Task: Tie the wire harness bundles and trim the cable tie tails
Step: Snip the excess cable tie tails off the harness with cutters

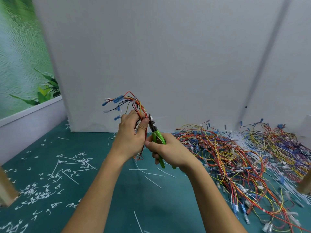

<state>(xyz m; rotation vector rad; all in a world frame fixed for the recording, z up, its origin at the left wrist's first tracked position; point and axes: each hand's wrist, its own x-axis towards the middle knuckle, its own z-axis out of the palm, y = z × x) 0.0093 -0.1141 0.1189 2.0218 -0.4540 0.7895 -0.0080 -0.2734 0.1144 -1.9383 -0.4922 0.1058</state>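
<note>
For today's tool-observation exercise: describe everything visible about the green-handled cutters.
The green-handled cutters are side cutters with dark metal jaws and glossy green plastic-looking grips. The right hand grips the handles, jaws pointing up, at the white cable tie tail beside the wire bundle held in the left hand.

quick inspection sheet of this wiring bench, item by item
surface: teal mat, scraps on its left, wires on its right
job's things: wire harness bundle held up off the mat; green-handled cutters with the jaws at a white cable tie tail on the bundle
clutter: cut tie tails scattered over the left and middle of the mat
hands: left hand grips the bundle; right hand grips the cutter handles
cables: harness pile spread loosely across the right side, white cable ties lying in it
surroundings: white panel behind; leaf-print backdrop at left; wooden post at lower left
</note>
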